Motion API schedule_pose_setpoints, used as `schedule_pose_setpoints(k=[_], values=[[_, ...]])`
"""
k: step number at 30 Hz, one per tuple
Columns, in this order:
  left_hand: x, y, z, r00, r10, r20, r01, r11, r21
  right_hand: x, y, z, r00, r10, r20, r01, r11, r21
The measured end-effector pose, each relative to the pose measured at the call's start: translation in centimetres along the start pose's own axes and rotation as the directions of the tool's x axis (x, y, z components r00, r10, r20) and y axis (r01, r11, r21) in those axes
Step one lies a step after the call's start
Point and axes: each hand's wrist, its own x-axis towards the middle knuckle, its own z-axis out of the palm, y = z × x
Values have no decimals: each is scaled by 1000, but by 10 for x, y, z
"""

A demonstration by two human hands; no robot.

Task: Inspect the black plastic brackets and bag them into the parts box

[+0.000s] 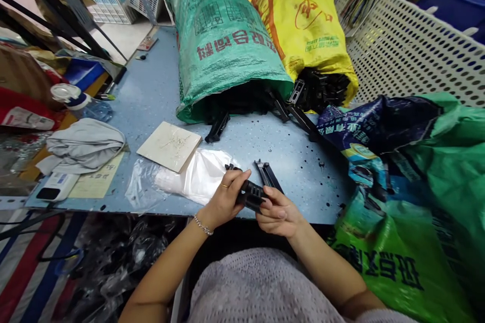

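While your forearms reach in to the near edge of the speckled pale-blue table [142,96], one item is shared by both hands: a short black plastic part with a slotted face [253,192], held up near that edge, in front of you.

Left hand [226,196]: fingers clamped on the part's left end. Right hand [279,213]: thumb and fingers clamped on its right end; two grips probably serve to steady it, with the slots turned up to your view.

Just beyond: one long, narrow black plastic piece [269,176], lying on the table, likely placed there for easy reach.

Left of your hands: one square beige slab [168,145], partly on a thin white plastic bag [206,174], which perhaps cushions it.

Farther back: one green woven sack with red lettering [227,35] and one yellow woven sack [308,20], both tipped mouth towards you, presumably so the black pieces inside come readily to hand
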Motion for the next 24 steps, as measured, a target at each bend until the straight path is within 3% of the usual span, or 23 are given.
schedule_pose_setpoints(k=[1, 2, 3, 4, 6, 7, 8, 9, 11, 13, 14, 15, 16, 18, 21, 22, 24], values=[[-1, 3, -1, 998, -45, 38, 46, 999, -24, -3, -2, 1, 992, -83, -98, 62, 978, -198], [-1, 6, -3, 992, -93, 79, 97, 994, -46, -6, -5, 2, 965, -198, -174, 106, 896, -431], [-2, 9, -5, 983, -139, 119, 147, 987, -61, -9, -9, 3, 921, -332, -202, 121, 738, -664], [-2, 11, -7, 972, -180, 154, 192, 979, -67, -12, -14, 5, 871, -459, -174, 103, 517, -850], [-3, 15, -10, 955, -230, 188, 244, 968, -54, -16, -24, 6, 803, -595, -15, 29, 65, -997], [-4, 17, -10, 955, -235, 181, 246, 969, -40, -17, -28, 6, 792, -607, 59, 14, -79, -997], [-5, 18, -11, 960, -230, 162, 237, 971, -26, -17, -32, 6, 803, -588, 98, 24, -133, -991], [-5, 18, -11, 966, -219, 135, 223, 975, -15, -16, -34, 4, 839, -536, 91, 49, -92, -995], [-6, 19, -9, 979, -188, 79, 189, 982, -5, -14, -33, -1, 933, -359, 5, 83, 203, -976], [-6, 19, -8, 984, -169, 48, 169, 986, -2, -10, -29, -6, 985, -160, -58, 33, 514, -857], [-6, 18, -8, 986, -162, 46, 162, 987, 0, -9, -27, -8, 992, -113, -62, 16, 588, -808], [-6, 18, -7, 987, -155, 49, 155, 988, 3, -9, -25, -9, 992, -118, -54, 26, 591, -806], [-6, 17, -8, 987, -153, 56, 152, 988, 9, -8, -25, -9, 984, -174, -38, 57, 511, -858], [-8, 16, -8, 985, -159, 73, 158, 987, 32, -9, -26, -6, 938, -345, 34, 110, 204, -973], [-10, 16, -8, 981, -180, 71, 176, 982, 62, -11, -33, 0, 831, -516, 208, 87, -248, -965], [-11, 16, -8, 984, -172, 47, 169, 983, 64, -11, -35, 1, 806, -528, 268, 90, -338, -937], [-11, 15, -7, 991, -132, -19, 133, 990, 57, -10, -37, 1, 794, -504, 340, 116, -423, -898]])
